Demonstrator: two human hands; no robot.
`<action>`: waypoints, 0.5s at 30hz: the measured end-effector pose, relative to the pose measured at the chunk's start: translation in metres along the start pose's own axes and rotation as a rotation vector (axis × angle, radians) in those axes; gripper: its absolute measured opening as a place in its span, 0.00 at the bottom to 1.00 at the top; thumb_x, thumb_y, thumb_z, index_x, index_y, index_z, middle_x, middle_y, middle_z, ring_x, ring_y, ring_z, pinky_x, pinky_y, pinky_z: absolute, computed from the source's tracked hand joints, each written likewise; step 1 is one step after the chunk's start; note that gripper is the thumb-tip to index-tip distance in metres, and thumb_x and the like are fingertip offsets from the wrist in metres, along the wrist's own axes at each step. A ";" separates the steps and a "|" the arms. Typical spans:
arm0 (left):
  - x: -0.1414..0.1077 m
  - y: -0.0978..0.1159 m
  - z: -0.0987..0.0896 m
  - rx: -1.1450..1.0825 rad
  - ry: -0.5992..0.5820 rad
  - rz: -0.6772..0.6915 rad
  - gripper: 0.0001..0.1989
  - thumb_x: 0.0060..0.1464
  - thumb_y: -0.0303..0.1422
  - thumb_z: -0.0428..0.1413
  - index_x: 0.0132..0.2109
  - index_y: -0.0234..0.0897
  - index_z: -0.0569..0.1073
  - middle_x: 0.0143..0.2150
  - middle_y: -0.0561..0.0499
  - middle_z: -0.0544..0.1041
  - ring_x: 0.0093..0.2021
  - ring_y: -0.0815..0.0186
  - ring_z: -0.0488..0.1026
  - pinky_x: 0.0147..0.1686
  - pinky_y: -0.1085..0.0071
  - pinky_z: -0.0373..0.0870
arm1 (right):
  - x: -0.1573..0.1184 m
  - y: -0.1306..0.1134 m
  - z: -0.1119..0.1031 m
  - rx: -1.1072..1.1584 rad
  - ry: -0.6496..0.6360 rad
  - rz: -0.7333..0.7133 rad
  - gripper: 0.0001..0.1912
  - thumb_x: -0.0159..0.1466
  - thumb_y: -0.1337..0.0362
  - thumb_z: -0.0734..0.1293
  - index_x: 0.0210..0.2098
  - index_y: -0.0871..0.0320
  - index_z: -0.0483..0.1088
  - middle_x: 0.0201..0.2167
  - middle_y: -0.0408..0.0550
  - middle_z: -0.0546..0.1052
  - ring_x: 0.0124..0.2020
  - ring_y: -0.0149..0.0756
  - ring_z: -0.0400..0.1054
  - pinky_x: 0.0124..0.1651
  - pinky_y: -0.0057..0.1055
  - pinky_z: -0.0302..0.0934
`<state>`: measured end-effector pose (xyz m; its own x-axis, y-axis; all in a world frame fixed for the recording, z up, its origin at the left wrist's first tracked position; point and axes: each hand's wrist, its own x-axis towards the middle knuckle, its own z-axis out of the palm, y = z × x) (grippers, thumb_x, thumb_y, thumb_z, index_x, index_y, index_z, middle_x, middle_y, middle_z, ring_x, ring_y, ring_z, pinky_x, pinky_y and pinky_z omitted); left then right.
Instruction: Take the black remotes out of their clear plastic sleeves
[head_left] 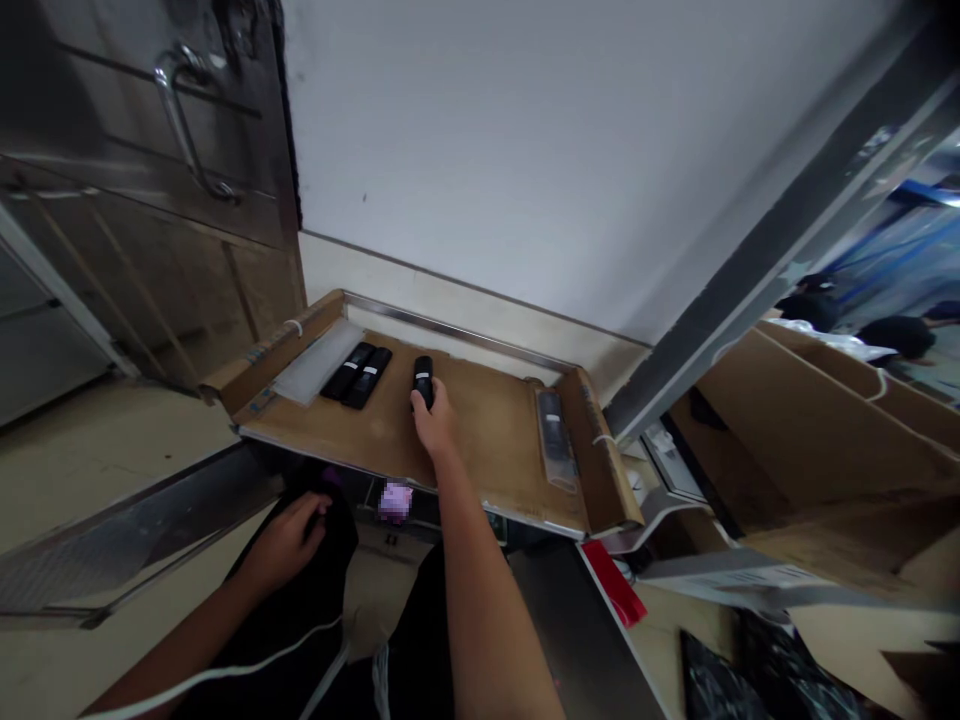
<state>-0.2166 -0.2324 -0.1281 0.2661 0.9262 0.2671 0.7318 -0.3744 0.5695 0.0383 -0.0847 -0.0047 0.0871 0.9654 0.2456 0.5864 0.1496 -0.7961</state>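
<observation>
My right hand (435,415) is closed around the lower end of a black device (423,370) with a small white label, over the middle of a cardboard-lined tray (480,440). Two more black devices (348,371) (367,378) lie side by side on the tray's left part, beside a stack of clear plastic sleeves (315,366). Near the tray's right wall lies another black device inside a clear sleeve (553,430). Below the tray's front edge, my left hand (292,535) rests over my left thigh with its fingers curled; whether it holds anything is unclear.
A white wall (480,150) rises behind the tray, with a metal door (142,180) at left. Cardboard boxes (810,430) stand at right, near a red strip (613,583). A white cord (247,672) crosses my lap. Other people's dark heads (896,336) show far right.
</observation>
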 end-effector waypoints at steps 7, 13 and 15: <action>0.001 -0.008 0.004 0.010 0.008 0.011 0.11 0.59 0.33 0.49 0.48 0.39 0.70 0.46 0.46 0.76 0.47 0.60 0.75 0.47 0.66 0.71 | -0.008 -0.016 -0.012 -0.122 -0.066 -0.030 0.42 0.55 0.53 0.71 0.66 0.53 0.56 0.57 0.52 0.72 0.56 0.46 0.69 0.58 0.40 0.62; 0.002 -0.009 0.006 0.016 -0.033 -0.018 0.10 0.60 0.33 0.48 0.47 0.39 0.70 0.47 0.46 0.76 0.48 0.60 0.75 0.49 0.65 0.71 | -0.010 -0.020 -0.011 -0.237 -0.074 -0.092 0.39 0.57 0.57 0.69 0.66 0.57 0.57 0.57 0.54 0.71 0.57 0.47 0.66 0.59 0.41 0.60; 0.002 -0.008 0.005 0.017 -0.053 -0.036 0.10 0.59 0.33 0.48 0.47 0.39 0.69 0.48 0.46 0.76 0.48 0.59 0.75 0.49 0.64 0.71 | -0.011 -0.021 -0.009 -0.293 -0.068 -0.123 0.35 0.58 0.55 0.69 0.63 0.59 0.61 0.54 0.56 0.72 0.56 0.49 0.64 0.59 0.43 0.59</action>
<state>-0.2183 -0.2270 -0.1357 0.2720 0.9404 0.2043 0.7522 -0.3402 0.5644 0.0327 -0.1003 0.0146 -0.0468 0.9576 0.2844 0.7971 0.2074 -0.5672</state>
